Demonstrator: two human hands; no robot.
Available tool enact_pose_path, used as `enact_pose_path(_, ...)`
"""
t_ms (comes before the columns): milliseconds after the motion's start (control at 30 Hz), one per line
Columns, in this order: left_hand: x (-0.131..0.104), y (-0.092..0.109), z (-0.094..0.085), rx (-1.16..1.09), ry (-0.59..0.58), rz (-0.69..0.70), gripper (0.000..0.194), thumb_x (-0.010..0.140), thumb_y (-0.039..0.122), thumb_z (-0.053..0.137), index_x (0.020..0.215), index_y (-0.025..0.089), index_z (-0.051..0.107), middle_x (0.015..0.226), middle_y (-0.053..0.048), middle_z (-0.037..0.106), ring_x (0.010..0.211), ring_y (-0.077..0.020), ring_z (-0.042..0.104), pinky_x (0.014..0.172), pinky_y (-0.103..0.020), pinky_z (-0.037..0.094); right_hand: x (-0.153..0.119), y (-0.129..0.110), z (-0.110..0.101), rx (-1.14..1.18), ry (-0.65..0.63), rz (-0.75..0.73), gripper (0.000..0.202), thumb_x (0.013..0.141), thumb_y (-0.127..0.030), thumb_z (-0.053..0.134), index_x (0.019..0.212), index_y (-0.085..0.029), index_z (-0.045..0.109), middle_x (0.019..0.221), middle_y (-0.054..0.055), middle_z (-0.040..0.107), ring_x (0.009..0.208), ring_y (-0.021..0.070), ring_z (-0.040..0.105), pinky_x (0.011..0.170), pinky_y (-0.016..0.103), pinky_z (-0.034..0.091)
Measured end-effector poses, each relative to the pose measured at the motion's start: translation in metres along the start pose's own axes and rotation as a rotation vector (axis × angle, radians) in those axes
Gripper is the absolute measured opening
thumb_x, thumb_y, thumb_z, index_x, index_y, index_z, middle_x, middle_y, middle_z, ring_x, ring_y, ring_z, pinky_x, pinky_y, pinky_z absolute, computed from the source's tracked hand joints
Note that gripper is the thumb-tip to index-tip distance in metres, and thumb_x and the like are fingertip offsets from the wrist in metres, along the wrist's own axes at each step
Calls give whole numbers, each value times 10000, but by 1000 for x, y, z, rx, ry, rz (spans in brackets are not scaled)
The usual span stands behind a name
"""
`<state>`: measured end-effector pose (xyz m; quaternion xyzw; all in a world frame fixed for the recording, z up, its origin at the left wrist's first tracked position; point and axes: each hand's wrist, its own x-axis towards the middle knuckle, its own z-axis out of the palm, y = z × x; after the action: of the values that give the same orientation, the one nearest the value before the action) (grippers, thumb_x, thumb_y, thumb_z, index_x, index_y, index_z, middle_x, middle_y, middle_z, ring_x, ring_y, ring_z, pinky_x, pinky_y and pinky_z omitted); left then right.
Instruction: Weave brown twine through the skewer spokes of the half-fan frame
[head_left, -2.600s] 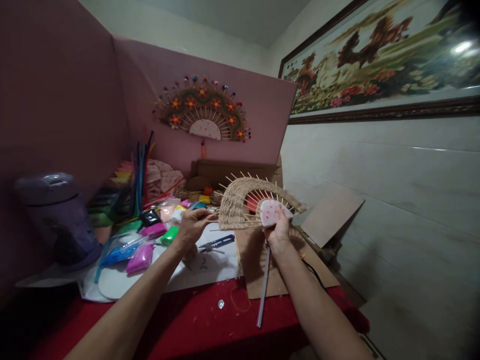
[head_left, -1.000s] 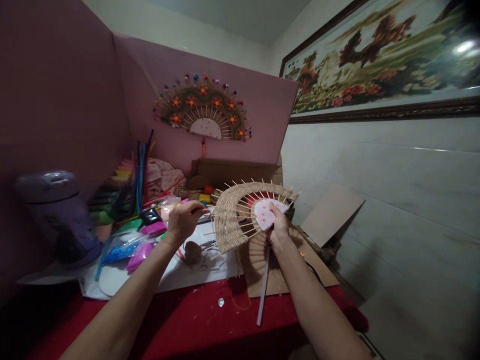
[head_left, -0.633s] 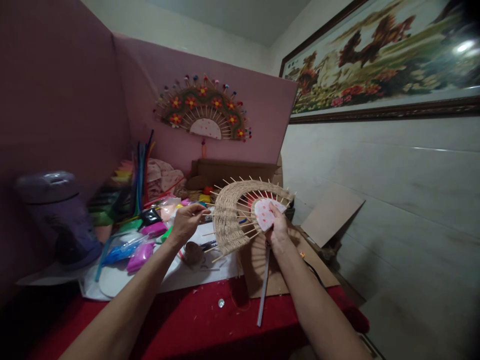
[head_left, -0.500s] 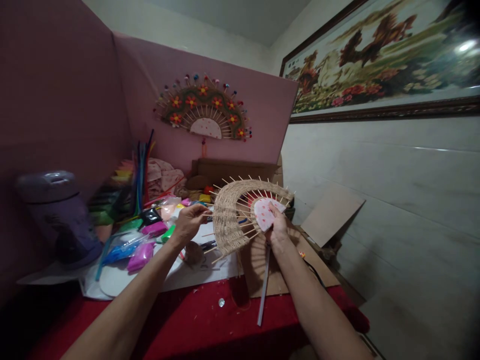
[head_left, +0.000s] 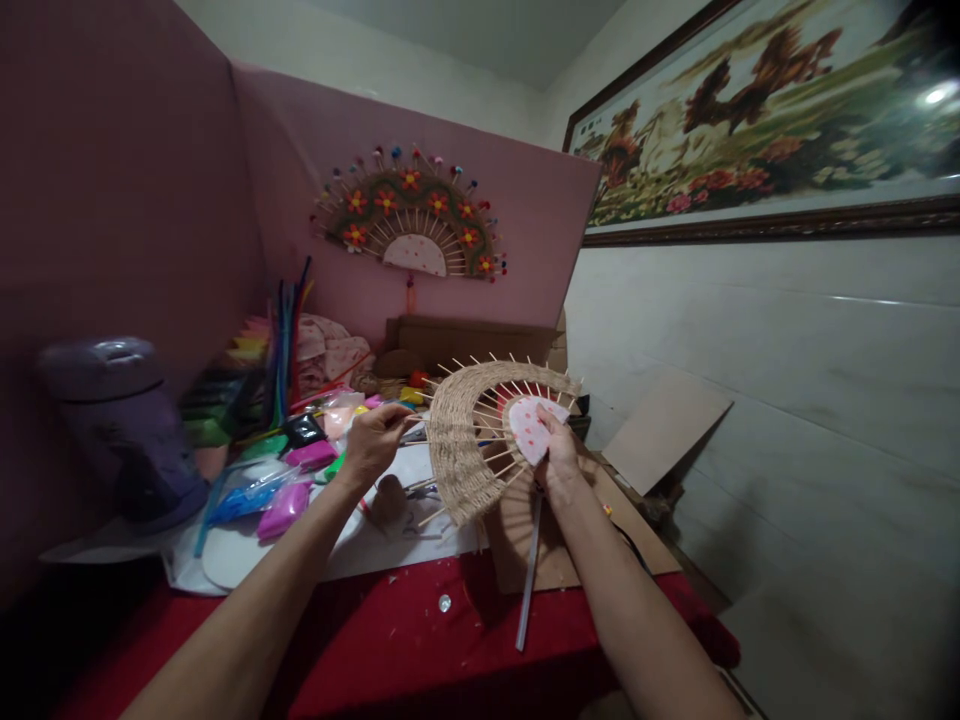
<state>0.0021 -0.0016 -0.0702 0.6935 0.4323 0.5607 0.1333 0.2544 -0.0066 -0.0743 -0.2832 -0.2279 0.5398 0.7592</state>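
A half-round fan (head_left: 465, 430), woven of tan twine over thin wooden sticks, is held up above the table. My right hand (head_left: 556, 455) is closed on its pink-dotted, half-round base (head_left: 531, 425), thumb on top. To the left, my left hand (head_left: 380, 440) pinches the tip of one thin wooden stick that pokes out past the woven band. Other stick ends stand out along the rim. Behind, a finished fan (head_left: 409, 220) with orange flowers and coloured balls on its stick tips hangs on the pink panel.
On the red-covered table (head_left: 420, 660) lie packs of coloured clay (head_left: 285, 510), white paper, a cardboard sheet (head_left: 600, 530) and a glue stick (head_left: 529, 580). A purple flask (head_left: 112, 430) stands left, near upright coloured pipe cleaners (head_left: 283, 350). A board (head_left: 667, 425) leans against the right wall.
The fan has turned slightly in my right hand, its lower woven end shifting a little. My left hand has moved slightly up and left, still pinching at the rim.
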Motion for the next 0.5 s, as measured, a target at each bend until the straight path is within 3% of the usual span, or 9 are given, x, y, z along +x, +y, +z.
enact_pose_path(167,2,-3,-7,218,61,33,188,729,378,630,731,202,695,588,4,641,545,-127,542,528,-227,358,-7,-5,9,12,108,125,162,785,-219,592,909,-117,612,551,14,677,547,168,669,593,292,580)
enact_pose_path(500,4,1,-13,430,80,122,208,727,400,641,641,214,676,539,-3,619,516,-131,513,539,-240,333,-9,-6,10,-9,36,242,139,766,-197,614,873,-108,609,613,46,698,583,187,680,588,313,584)
